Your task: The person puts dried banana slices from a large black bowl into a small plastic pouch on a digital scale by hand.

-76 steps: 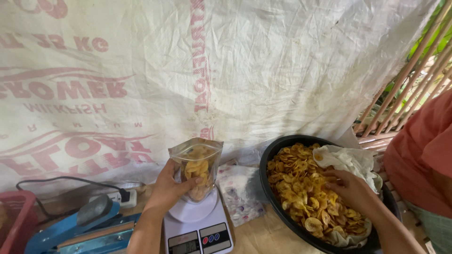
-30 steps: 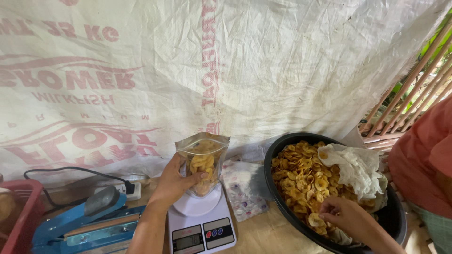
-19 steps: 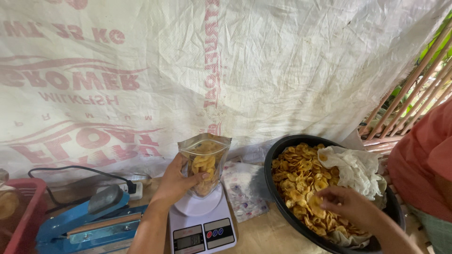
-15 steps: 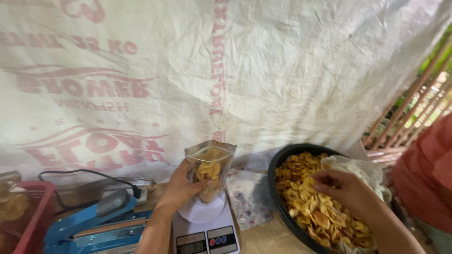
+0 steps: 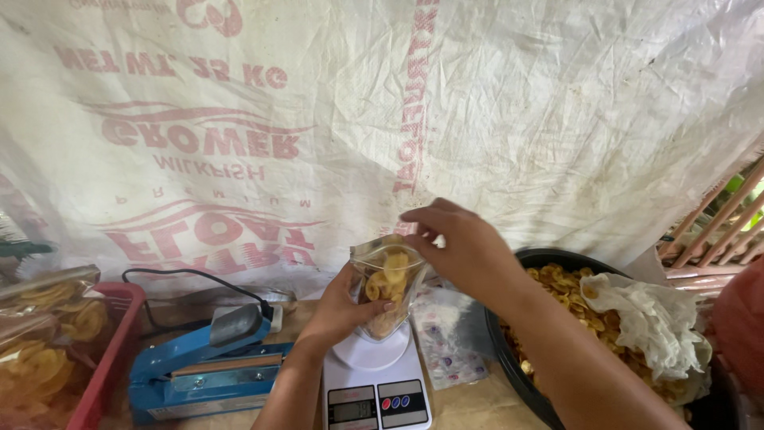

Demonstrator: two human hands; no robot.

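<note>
A big white woven sheet (image 5: 493, 119) with faded red lettering hangs across the whole back, filling the wall behind the worktop (image 5: 469, 402). Down at the worktop's right edge sits a wide black basin (image 5: 509, 358), heaped with golden fried chips (image 5: 569, 291), and a crumpled white cloth (image 5: 649, 318) lies on top of them toward the right. Over at the left edge there's a red basket (image 5: 111, 350) holding sealed clear packs of the same chips (image 5: 48, 334). Just beside it, a blue heat sealer (image 5: 207, 366) rests with its arm raised and a black cord (image 5: 191, 279) looping behind it. Near the front edge, in the middle, stands a small white digital scale (image 5: 374, 382), and a flat printed plastic packet (image 5: 450, 342) lies between it and the basin. Now the hands: the left hand (image 5: 338, 306) is wrapped around a clear plastic bag (image 5: 386, 291) partly filled with chips, holding it upright on the scale's round platform. The right hand (image 5: 461, 247) comes across from the basin side and hovers at the bag's open mouth, fingers pinched together against the rim; whether they're gripping the plastic itself or a chip, I can't tell from here. At the far right edge, a bit of another person's pink sleeve (image 5: 740, 326) shows.
</note>
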